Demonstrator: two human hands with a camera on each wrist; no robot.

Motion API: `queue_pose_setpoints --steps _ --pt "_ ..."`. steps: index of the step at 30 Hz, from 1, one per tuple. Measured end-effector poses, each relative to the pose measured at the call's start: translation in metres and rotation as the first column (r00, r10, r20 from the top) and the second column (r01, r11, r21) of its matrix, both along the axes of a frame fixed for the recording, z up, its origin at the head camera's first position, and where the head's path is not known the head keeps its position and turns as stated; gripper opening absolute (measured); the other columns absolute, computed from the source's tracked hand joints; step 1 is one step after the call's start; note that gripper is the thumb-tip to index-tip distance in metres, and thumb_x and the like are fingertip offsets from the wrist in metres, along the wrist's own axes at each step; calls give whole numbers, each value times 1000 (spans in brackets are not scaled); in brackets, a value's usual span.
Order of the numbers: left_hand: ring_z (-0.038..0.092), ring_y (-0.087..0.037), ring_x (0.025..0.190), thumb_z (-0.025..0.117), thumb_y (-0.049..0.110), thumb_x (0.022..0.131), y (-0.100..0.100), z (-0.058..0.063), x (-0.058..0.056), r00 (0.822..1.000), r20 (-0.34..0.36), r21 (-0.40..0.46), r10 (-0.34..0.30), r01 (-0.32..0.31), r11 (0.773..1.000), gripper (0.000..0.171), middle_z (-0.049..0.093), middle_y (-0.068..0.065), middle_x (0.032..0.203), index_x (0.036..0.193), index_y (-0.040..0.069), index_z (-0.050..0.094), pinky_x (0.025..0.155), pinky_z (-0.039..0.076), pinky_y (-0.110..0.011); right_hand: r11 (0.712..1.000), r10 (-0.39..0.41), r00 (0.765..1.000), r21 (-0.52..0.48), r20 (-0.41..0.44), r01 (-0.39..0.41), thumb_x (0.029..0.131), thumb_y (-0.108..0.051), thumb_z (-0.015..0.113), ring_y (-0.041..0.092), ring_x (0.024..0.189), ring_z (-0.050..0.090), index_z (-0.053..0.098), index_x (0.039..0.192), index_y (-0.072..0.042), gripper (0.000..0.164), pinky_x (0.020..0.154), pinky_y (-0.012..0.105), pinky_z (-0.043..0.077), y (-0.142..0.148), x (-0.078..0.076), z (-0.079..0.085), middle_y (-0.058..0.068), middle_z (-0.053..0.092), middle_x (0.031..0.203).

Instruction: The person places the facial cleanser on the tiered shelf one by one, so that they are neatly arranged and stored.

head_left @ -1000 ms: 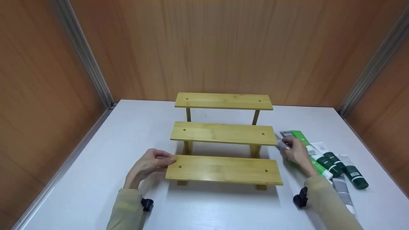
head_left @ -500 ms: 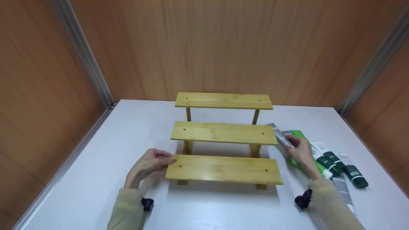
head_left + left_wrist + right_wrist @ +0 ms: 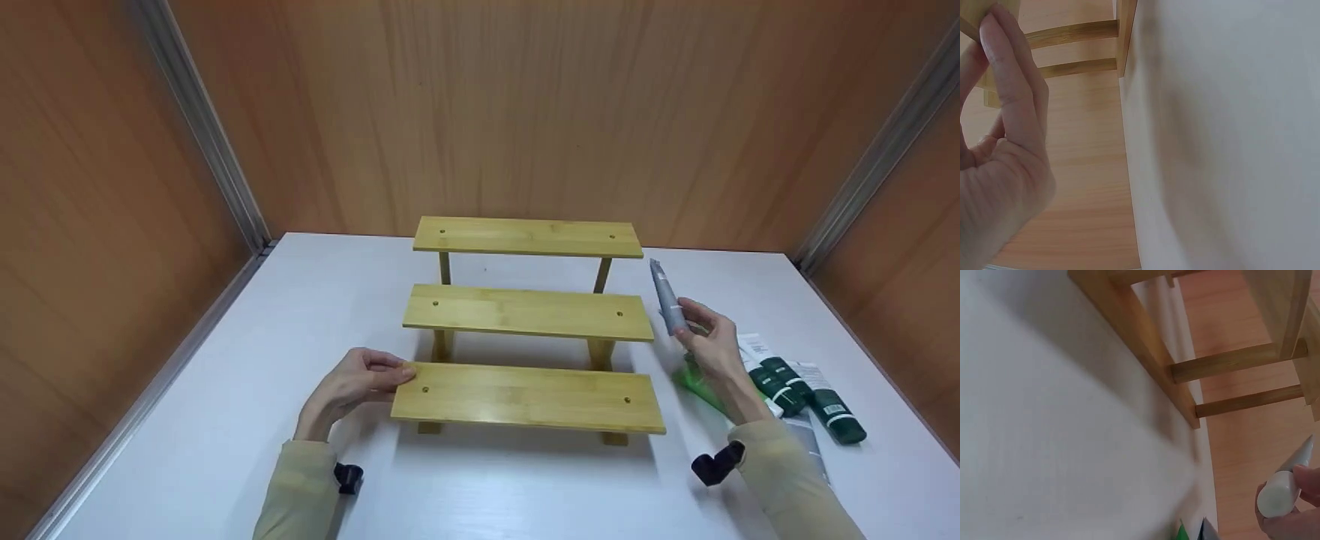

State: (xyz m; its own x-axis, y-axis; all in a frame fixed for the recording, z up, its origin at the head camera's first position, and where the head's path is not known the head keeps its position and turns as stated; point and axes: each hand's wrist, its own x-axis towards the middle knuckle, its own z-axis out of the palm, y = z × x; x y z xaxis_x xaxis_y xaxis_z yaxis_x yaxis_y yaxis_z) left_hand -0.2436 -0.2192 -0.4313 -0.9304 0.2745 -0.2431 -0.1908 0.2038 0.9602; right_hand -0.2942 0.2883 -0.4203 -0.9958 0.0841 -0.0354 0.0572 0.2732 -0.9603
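Your right hand [image 3: 716, 349] has raised the pinched grey tube [image 3: 667, 300] above the other tubes [image 3: 834, 412], right of the 3-tier rack [image 3: 529, 313], seemingly freeing it, while your left hand [image 3: 358, 381] grips the front shelf [image 3: 525, 397].

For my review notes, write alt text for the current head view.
A person's right hand holds a gray tube near other tubes; the left hand grips the lowest board of a three-tier wooden stand on a white table.
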Motion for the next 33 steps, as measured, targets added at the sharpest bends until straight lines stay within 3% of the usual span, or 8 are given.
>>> queue_pose_setpoints --steps 4,7,12,15,25,29,33 --pt "74 -13 82 78 23 89 1 0 -1 1000 0 -19 3 -3 1000 43 77 -3 93 116 -8 66 76 62 -28 984 44 999 -174 4 -43 102 -2 52 6 112 60 25 159 -9 63 90 21 41 3 2 9 4 46 142" --pt "74 -13 82 78 23 89 2 0 -1 1000 -2 -28 4 -4 1000 43 77 -4 93 116 -8 66 76 62 -28 940 93 996 -330 -15 -92 102 -3 54 4 108 66 21 160 -10 67 92 15 45 5 4 16 -6 48 131" --pt "74 -13 83 78 24 90 3 0 -2 1000 -3 -32 -1 1 999 45 77 -4 94 118 -8 65 77 62 -29 851 145 987 -501 -62 -157 99 -1 59 8 109 67 14 161 -9 77 96 20 55 5 7 29 -5 45 132" --pt "74 -13 83 78 25 90 4 1 -3 1000 -3 -36 -2 2 999 46 77 -4 94 118 -8 65 77 62 -29 832 162 983 -524 -83 -181 97 0 62 9 111 65 12 162 -8 82 97 24 56 4 8 37 -4 42 134" --pt "74 -14 83 77 25 90 6 1 -3 1000 -13 -36 1 -2 999 47 77 -4 93 119 -10 64 76 62 -29 842 192 966 -478 -170 -252 94 7 63 9 107 68 15 158 3 80 95 18 55 -8 3 67 2 44 131" --pt "74 -14 83 77 23 90 6 0 -3 1000 -6 -9 5 -5 1000 45 77 -2 91 118 -10 64 76 62 -28 847 206 961 -458 -184 -269 92 8 65 10 107 69 25 153 1 73 95 19 55 -18 0 79 4 46 131" --pt "74 -14 82 77 23 89 6 0 -3 1000 -5 -8 7 -7 1000 44 77 -2 91 117 -9 64 76 62 -29 875 189 967 -418 -171 -245 89 5 71 14 115 65 32 146 -4 70 95 20 56 -34 -5 91 4 46 133"
